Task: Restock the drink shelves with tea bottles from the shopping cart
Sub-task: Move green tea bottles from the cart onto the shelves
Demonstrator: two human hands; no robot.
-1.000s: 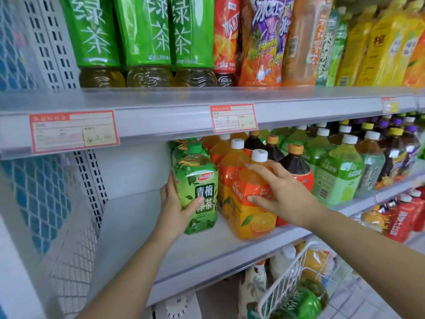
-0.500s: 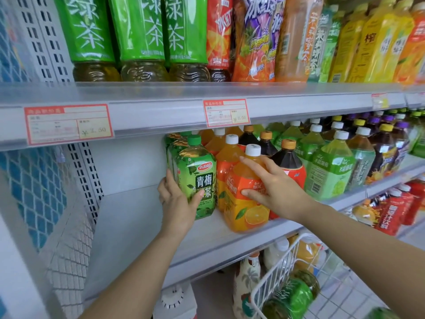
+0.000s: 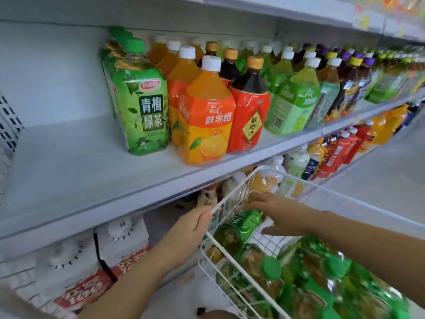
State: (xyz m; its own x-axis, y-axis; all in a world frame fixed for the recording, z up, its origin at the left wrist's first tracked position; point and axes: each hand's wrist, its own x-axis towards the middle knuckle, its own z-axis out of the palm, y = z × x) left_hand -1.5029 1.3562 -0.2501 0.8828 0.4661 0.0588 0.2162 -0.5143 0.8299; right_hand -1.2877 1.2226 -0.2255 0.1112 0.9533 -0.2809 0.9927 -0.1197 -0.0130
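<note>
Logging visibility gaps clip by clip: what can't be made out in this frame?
All head view.
Right hand: fingertips blurred behind the shopping cart wires, so any grip on a bottle is unclear.
Cart bottles: motion blur, labels unreadable.
Price tags: blurred, cut by the top edge.
Rear shelf bottles: hidden by front rows, count unknown.
Lowest shelf goods: partly covered by the shelf lip and cart.

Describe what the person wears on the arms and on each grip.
Nothing worn is visible. The left forearm and right forearm are bare, with no sleeve reaching into the frame. The left grip and right grip are ungloved hands. No watch, band or ring shows, though motion blur could hide something small.
</note>
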